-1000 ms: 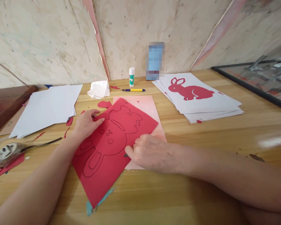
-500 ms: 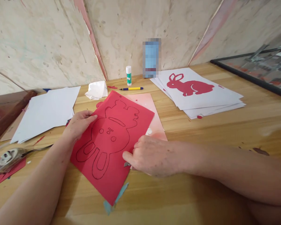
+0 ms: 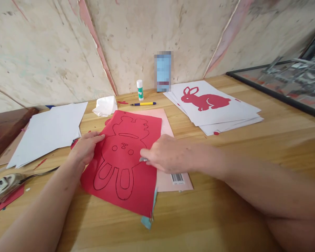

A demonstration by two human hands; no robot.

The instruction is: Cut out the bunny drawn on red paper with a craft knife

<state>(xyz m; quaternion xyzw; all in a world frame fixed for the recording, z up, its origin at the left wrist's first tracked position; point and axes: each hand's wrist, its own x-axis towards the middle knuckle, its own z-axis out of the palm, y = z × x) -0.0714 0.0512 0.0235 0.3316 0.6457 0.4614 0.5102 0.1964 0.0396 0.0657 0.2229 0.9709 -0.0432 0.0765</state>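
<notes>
A red sheet of paper point(image 3: 144, 189) bears a black line drawing of a rabbit, upside down to me, with the ears toward my side. My left hand point(image 3: 88, 147) pinches its left edge between thumb and fingers. Over the right part of the sheet, my right hand point(image 3: 165, 154) is closed round a craft knife point(image 3: 144, 159), of which only the short grey blade end shows; its handle is hidden in the fist. Beneath the red sheet lies a pink booklet point(image 3: 164, 180) with a barcode. A torn blue-green scrap point(image 3: 147, 222) sticks out below the sheet's near right corner.
White sheets point(image 3: 52, 126) lie at the left, with a tape measure point(image 3: 6, 187) nearer me. A crumpled tissue point(image 3: 105, 106), a glue stick point(image 3: 139, 90) and a yellow pen point(image 3: 144, 103) stand or lie along the back. At right, a red rabbit cutout point(image 3: 206, 98) rests on white paper.
The red sheet has turned and lies straighter over the booklet, whose barcode now shows. My right hand has risen from the sheet's lower right edge to over its right part.
</notes>
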